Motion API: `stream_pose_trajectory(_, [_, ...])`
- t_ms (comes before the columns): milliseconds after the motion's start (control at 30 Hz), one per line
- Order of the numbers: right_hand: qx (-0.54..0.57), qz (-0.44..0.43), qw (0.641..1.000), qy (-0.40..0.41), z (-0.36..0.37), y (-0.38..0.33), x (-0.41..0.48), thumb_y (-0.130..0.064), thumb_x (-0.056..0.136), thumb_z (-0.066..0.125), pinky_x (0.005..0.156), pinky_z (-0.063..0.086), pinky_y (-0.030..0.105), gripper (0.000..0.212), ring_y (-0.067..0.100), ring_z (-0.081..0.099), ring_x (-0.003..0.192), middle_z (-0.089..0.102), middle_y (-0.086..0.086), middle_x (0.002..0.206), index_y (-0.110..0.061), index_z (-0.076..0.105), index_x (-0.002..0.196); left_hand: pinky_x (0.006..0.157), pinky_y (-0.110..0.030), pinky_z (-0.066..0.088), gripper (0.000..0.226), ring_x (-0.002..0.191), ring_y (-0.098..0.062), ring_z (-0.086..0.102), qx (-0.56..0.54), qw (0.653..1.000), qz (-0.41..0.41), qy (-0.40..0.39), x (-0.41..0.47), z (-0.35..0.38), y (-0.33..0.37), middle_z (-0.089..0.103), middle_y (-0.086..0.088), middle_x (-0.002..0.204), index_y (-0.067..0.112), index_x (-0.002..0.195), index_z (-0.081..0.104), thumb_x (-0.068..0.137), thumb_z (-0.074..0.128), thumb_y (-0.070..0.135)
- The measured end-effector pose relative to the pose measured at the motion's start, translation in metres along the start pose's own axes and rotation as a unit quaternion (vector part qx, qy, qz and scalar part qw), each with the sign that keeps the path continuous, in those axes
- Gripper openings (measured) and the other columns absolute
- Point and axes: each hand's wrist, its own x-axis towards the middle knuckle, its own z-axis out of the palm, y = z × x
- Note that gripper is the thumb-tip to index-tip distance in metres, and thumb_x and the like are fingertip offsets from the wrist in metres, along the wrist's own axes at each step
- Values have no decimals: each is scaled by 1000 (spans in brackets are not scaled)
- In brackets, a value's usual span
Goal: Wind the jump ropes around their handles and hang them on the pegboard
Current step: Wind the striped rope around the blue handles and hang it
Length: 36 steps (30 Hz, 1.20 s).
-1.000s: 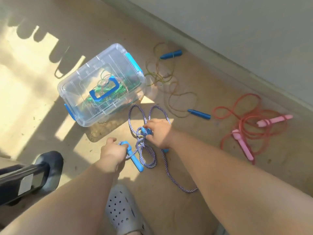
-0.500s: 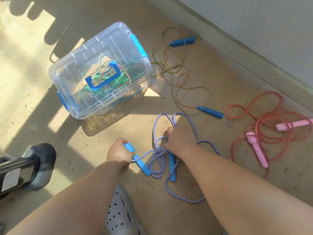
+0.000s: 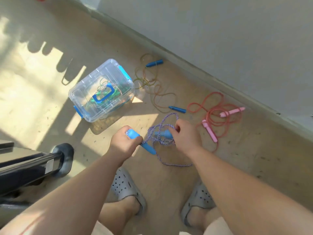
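Clenched left hand (image 3: 124,144) holds one blue handle (image 3: 148,148) of the purple-white jump rope (image 3: 171,162); right hand (image 3: 185,135) grips the other handle (image 3: 166,134). Rope dangles tangled between both hands, near the clear storage box (image 3: 101,97).

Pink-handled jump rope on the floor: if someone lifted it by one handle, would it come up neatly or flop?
Probably flop: its red cord lies in loose overlapping loops, so it would likely trail and may snag itself. The pink handles look rigid and rounded, so a nudge might roll them. Thin cord, small handles: likely light.
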Motion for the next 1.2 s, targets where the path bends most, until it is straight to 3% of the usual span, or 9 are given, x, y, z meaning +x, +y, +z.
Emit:
stream_pose_trajectory(133, [98,25,993,55,-119,-30,-102,-27,99,59,64,37,38,30,20,43,68,47,-3,74,-15,45,75,57,-29,42,20,69,-20,55,-26,999,41,15,-121,-33,88,70,4,77,13,86,60,72,75,13])
stream_pose_trajectory(267, [205,44,974,81,-249,-59,-221,-27,100,55,63,39,35,31,16,47,64,53,2,70,-9,48,76,56,-31,40,25,64,-20,47,-45,996,78,22,-265,-63,190,60,-10,81,19,88,56,77,73,4])
stream_pose_trajectory(367, [326,59,940,86,-339,-79,-310,-22,102,56,67,44,34,29,16,53,61,65,16,70,-8,54,77,56,-30,43,22,68,-22,50,-80,990,120,1,-368,-78,258,54,-9,82,15,86,59,76,67,-3])
stream_pose_trajectory(467, [421,45,900,100,-412,-90,-381,-21,103,55,61,46,36,38,21,51,56,55,13,58,-24,53,65,64,-45,57,16,62,-28,56,-120,979,165,-25,-450,-83,311,53,-12,73,16,77,59,65,64,7])
stream_pose_trajectory(633, [544,44,809,219,-506,-81,-463,-17,104,52,51,44,31,27,21,48,44,61,13,67,-10,50,78,55,-45,53,19,47,-27,49,-107,965,238,26,-522,-75,364,50,-13,60,13,79,55,77,70,2])
stream_pose_trajectory(767, [581,24,692,429,-545,-54,-515,-21,106,45,47,45,26,11,20,52,47,72,-7,104,-15,50,98,59,-38,49,29,59,-25,53,-82,931,325,147,-550,-89,392,55,-5,69,21,82,56,74,81,31])
stream_pose_trajectory(867, [604,57,618,500,-548,-25,-551,-30,104,50,56,46,31,11,21,53,53,66,-14,106,-22,50,97,70,-52,58,37,71,-37,66,-128,921,309,201,-549,-108,402,62,-11,80,23,86,52,71,76,46])
stream_pose_trajectory(1100, [593,123,624,494,-501,24,-624,-28,106,52,58,49,30,16,17,52,49,45,0,87,-22,51,90,66,-44,57,39,67,-27,57,-72,954,265,122,-560,-97,369,65,-15,85,17,93,60,78,83,44])
stream_pose_trajectory(1200, [599,131,549,568,-487,40,-661,-31,105,51,67,52,35,11,17,60,58,51,1,100,-29,52,93,70,-48,57,38,69,-28,56,-195,944,223,147,-557,-91,356,61,-15,86,23,85,54,72,81,46])
